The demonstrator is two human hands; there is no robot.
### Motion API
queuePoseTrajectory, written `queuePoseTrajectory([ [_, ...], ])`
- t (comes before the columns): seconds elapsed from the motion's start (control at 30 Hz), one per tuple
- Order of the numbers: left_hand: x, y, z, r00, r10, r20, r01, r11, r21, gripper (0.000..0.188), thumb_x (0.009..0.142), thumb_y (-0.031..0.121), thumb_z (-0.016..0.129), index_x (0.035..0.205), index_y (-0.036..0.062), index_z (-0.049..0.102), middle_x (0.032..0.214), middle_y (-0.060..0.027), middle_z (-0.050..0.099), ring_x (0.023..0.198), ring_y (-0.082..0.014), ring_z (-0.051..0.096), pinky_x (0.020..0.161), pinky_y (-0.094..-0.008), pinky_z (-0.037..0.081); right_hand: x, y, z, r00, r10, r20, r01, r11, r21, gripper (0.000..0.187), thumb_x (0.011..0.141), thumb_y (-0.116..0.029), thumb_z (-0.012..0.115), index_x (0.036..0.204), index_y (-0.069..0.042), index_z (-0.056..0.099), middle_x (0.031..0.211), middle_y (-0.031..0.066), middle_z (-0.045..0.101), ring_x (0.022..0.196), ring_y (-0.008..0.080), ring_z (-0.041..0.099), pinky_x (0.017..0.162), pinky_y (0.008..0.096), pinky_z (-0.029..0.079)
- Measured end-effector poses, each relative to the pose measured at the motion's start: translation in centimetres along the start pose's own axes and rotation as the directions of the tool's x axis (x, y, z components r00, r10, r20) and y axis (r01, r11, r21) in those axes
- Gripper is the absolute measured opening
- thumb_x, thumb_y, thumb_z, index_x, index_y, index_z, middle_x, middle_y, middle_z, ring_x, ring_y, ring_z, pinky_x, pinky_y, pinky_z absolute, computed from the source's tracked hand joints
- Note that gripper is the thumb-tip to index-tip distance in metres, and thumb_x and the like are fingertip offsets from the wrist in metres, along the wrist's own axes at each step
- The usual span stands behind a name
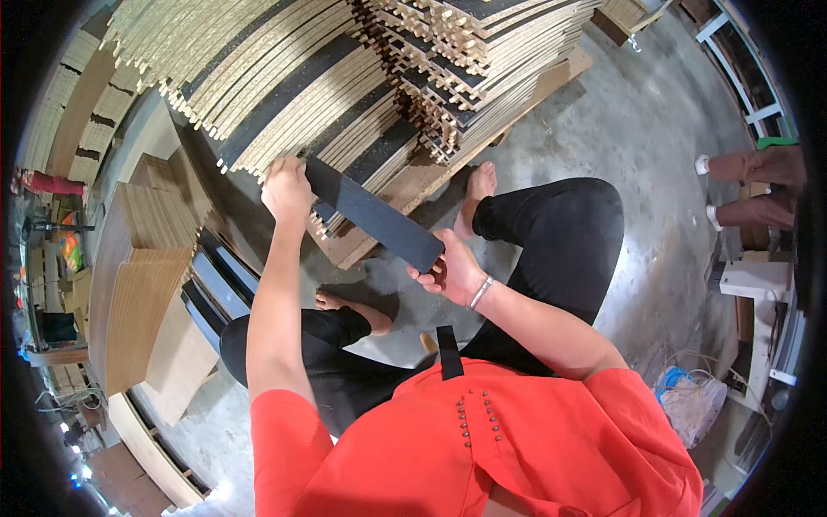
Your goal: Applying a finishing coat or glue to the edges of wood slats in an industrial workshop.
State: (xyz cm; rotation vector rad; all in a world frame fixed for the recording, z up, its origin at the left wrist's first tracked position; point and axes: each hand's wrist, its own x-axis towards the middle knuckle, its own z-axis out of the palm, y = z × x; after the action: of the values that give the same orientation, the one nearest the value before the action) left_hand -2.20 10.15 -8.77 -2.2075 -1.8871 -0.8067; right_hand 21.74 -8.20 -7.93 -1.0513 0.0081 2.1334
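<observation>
A narrow black board [370, 214] is held at a slant in front of the stack, between my two hands. My right hand [452, 269] is closed round its near right end, thumb on top and fingers beneath. At its far left end, my left hand [287, 189] is closed, the fingertips partly hidden against the stack. Behind the board rises a large stack of particle boards [293, 95], pale edges and black faces mixed. Short wooden dowels [444, 129] stick out from many of the board ends.
The stack rests on a wooden base board [366, 246] on the concrete floor [663, 146]. Brown panels [146, 302] and dark glossy pieces [215, 284] lean at left. A person's legs [758, 177] stand at far right. A plastic bag [689, 401] lies by a white machine frame [758, 297].
</observation>
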Motion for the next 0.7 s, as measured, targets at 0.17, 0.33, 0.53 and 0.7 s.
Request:
queuePoseTrajectory([
  [0.17,-3.4,2.5,-0.2,0.981,0.179,0.069,-0.178,0.984,-0.024,0.005,0.077,0.012,0.061,0.074,0.0092,0.064,0.077,-0.0084,0.062,0.076,-0.0282,0.063,0.063,-0.0409,0.051,0.4,0.0,-0.8,0.994,-0.004,-0.109,0.001,1.0,-0.025,0.042,0.094,-0.04,0.028,0.094,-0.006,0.053,0.074,0.0131,0.059,0.051,0.0152,0.044,0.045,0.028,0.03],
  [0.33,-5.3,5.1,-1.9,0.956,0.28,0.082,-0.238,0.911,-0.336,0.007,0.078,0.014,0.064,0.072,0.0103,0.066,0.073,-0.0094,0.061,0.073,-0.0274,0.063,0.063,-0.0401,0.05,1.1,0.6,-0.7,0.99,0.028,-0.137,-0.031,0.999,-0.021,0.041,0.096,-0.042,0.028,0.093,-0.008,0.051,0.072,0.0148,0.06,0.049,0.016,0.045,0.045,0.0291,0.029],
  [0.53,-5.0,5.1,-0.9,0.982,0.177,0.061,-0.164,0.97,-0.181,0.003,0.075,0.014,0.065,0.073,0.0116,0.065,0.075,-0.0077,0.062,0.071,-0.0274,0.063,0.062,-0.041,0.05,0.9,-0.2,-1.0,0.993,-0.071,-0.09,0.061,0.992,-0.109,0.054,0.098,-0.054,0.026,0.086,-0.01,0.054,0.068,0.0131,0.062,0.047,0.0166,0.045,0.045,0.0296,0.03],
  [0.7,-10.4,11.5,-5.1,0.881,0.433,0.192,-0.287,0.81,-0.51,0.003,0.076,0.009,0.065,0.072,0.0077,0.065,0.071,-0.0104,0.059,0.068,-0.0299,0.06,0.062,-0.0402,0.048,1.2,0.3,-0.8,0.965,-0.045,-0.257,0.031,0.998,-0.058,0.062,0.099,-0.06,0.02,0.09,-0.01,0.055,0.067,0.0123,0.062,0.046,0.0157,0.045,0.045,0.0293,0.031],
])
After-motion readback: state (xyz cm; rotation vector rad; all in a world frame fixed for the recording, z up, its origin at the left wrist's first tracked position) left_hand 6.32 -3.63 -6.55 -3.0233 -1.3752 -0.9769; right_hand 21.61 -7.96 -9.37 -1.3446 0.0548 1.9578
